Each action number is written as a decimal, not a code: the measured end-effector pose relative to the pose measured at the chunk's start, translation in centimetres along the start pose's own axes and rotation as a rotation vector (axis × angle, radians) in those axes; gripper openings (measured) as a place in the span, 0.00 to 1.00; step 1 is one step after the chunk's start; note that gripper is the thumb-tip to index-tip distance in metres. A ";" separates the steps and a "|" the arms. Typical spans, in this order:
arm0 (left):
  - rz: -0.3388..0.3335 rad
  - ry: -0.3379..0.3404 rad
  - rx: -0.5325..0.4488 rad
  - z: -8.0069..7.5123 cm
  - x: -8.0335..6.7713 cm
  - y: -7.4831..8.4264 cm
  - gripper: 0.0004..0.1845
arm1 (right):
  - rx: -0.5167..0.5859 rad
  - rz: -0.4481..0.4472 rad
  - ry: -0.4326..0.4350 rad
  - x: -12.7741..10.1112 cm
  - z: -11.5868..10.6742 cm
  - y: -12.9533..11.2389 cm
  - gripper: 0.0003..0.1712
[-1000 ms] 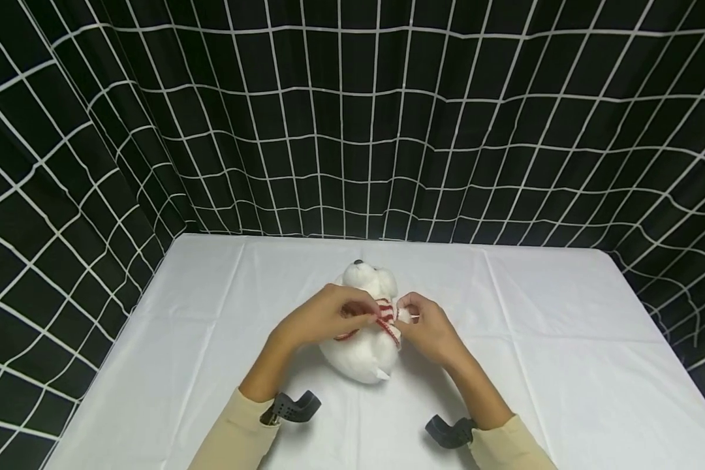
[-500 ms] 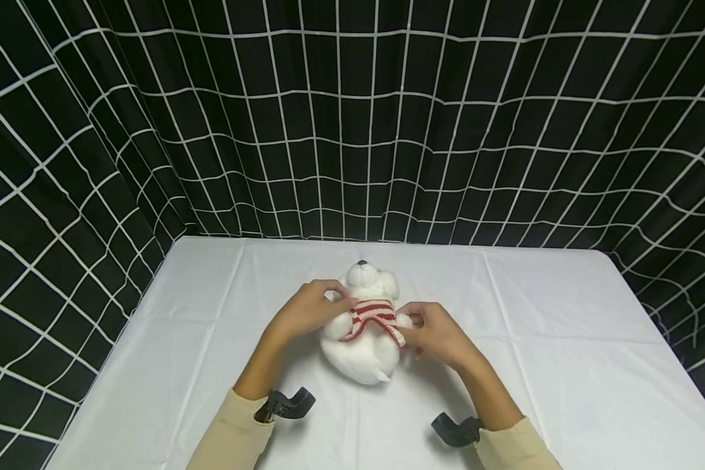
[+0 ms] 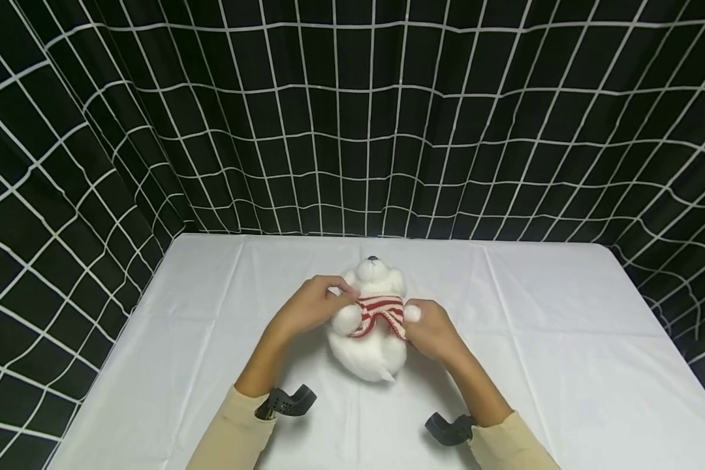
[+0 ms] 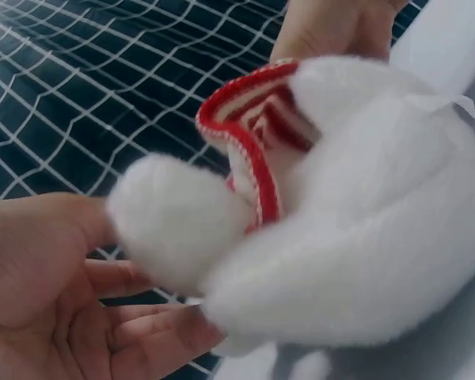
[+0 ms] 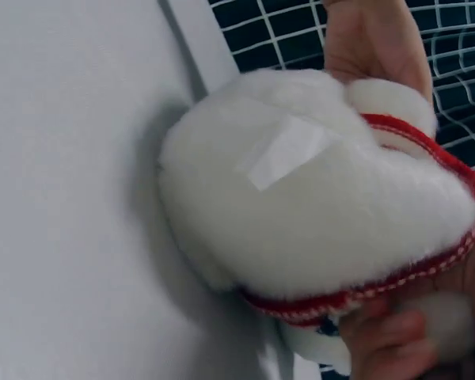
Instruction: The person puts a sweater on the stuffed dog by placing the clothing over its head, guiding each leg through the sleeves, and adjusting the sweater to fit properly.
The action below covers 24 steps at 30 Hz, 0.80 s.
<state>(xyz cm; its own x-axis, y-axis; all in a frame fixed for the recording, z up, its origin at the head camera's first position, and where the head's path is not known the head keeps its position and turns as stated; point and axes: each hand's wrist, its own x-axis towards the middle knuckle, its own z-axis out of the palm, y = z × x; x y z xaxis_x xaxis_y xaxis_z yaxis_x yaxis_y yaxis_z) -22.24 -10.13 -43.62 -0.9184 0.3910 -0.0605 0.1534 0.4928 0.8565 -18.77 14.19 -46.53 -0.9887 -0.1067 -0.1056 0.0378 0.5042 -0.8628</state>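
A white stuffed bear (image 3: 367,358) with a dark nose lies on its back, head toward the far side. Around its upper body sits a red-and-white striped knit garment (image 3: 382,304), its hem curving open at the belly. My left hand (image 3: 308,307) holds the bear's left-side arm near the garment's edge. In the left wrist view, thumb and fingers bracket the round paw (image 4: 170,218). My right hand (image 3: 435,331) grips the opposite side, curled around the other arm at the garment's edge. In the right wrist view its fingers (image 5: 388,336) lie partly under the red hem.
A white cloth with creases covers the table (image 3: 211,352). Black curtains with a white grid (image 3: 352,130) stand behind it and at both sides. Each wrist wears a dark camera mount (image 3: 292,399). A white tag (image 5: 289,150) sticks out of the bear's fur.
My left hand has gone from the middle of the garment to its left edge. The bear has shifted slightly right, and my right hand now curls more around its arm.
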 end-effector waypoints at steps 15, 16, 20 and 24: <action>0.083 -0.175 -0.248 -0.1 2.0 -5.0 0.15 | -0.112 -0.157 -0.283 0.3 -4.1 0.2 0.09; 0.081 -0.184 -0.261 0.1 2.0 -5.1 0.16 | -0.106 -0.175 -0.305 0.3 -4.5 0.2 0.07; 0.090 -0.178 -0.289 0.6 2.0 -5.6 0.16 | -0.038 -0.207 -0.275 0.7 -5.9 0.5 0.10; 0.099 -0.129 -0.315 1.0 2.0 -6.0 0.14 | 0.019 -0.235 -0.182 1.8 -5.8 0.9 0.14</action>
<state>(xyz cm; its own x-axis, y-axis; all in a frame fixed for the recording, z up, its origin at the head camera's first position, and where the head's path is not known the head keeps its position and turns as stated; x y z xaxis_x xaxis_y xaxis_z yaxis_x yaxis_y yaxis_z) -24.66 -11.52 -49.39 -0.8480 0.5298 -0.0163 0.1009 0.1915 0.9763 -21.31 19.47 -44.65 -0.9284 -0.3713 0.0132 -0.1851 0.4315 -0.8829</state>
